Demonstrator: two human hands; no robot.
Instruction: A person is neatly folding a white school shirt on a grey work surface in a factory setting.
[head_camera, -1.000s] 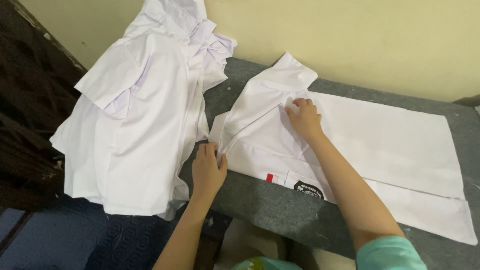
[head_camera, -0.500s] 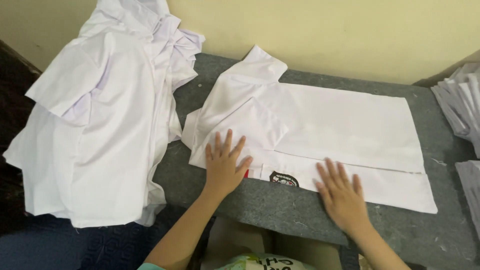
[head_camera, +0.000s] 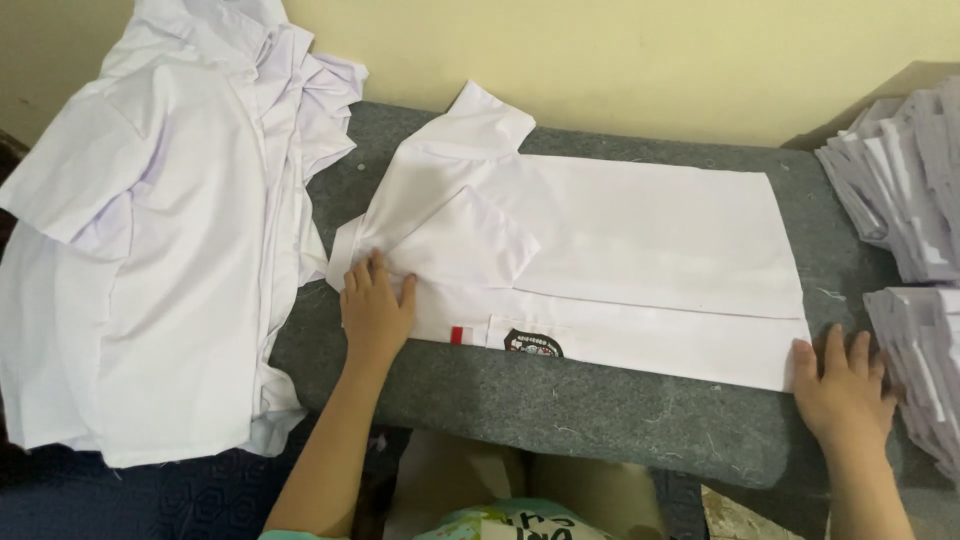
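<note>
The pile of loose white shirts (head_camera: 150, 250) is cut by the left edge and the top edge, so its full size cannot be seen, and the lower shirts in it are covered by the top one. The stacks of folded white shirts (head_camera: 910, 200) go out at the right edge; how many there are is not possible to count. The left hand (head_camera: 375, 305) covers a small part of the folded shirt (head_camera: 640, 240). The small dark badge (head_camera: 532, 344) is too small to read. Both forearms leave the picture at the bottom. The patterned cloth (head_camera: 510, 520) at the bottom edge shows only partly
</note>
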